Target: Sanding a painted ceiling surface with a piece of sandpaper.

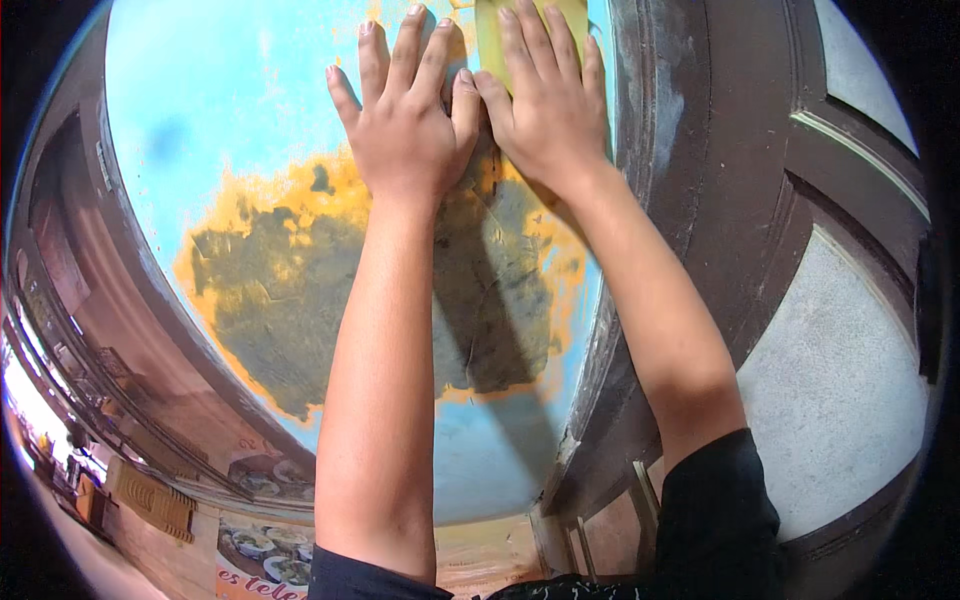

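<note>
A light-blue painted wall panel [230, 90] stands in front of me. Fingers spread, my left hand [410, 135] lies flat against it, at the upper edge of a large dark grey patch [270, 310] with an uneven orange-yellow border. To its right, my right hand [550, 115] is also flat and open, its fingers over a yellow-green sheet [487, 40] at the top of the panel. The two thumbs are close together. How the sheet is fixed cannot be seen.
Beside the panel on the right is a dark brown wooden frame [720, 130] with pale panels [840, 390]. Brown woodwork [130, 270] curves along the left. Below left are a printed picture of food bowls [265, 550] and a light wooden piece [150, 500].
</note>
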`<state>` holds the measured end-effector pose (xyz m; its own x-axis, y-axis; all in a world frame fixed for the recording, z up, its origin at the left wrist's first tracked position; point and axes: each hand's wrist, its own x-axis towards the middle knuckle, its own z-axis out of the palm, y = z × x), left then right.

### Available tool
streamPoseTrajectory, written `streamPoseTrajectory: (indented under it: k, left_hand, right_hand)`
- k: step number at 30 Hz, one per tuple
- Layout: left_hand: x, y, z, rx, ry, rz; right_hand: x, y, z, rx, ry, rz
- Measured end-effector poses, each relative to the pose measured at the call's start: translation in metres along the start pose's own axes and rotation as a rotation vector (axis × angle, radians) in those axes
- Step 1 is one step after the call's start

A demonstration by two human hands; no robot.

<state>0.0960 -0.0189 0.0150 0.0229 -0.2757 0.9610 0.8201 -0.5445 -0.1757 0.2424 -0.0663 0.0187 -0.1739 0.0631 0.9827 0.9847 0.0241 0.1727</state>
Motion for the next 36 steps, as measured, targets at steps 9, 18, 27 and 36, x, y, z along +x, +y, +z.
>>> streamPoseTrajectory:
  k: [9,18,27,36]
  left_hand:
    - [0.001,0.003,0.002,-0.018,0.019,0.002]
    - [0.001,0.005,-0.002,0.001,-0.023,-0.049]
    - [0.001,0.004,-0.001,-0.017,0.005,-0.056]
    - [0.002,0.007,-0.003,-0.035,-0.007,-0.063]
  right_hand:
    - [-0.018,0.006,0.002,0.031,0.087,-0.033]
    - [-0.019,0.005,0.004,0.043,0.143,-0.009]
    - [-0.032,-0.006,-0.001,-0.007,0.057,-0.006]
    - [-0.008,0.008,0.007,-0.001,0.153,-0.029]
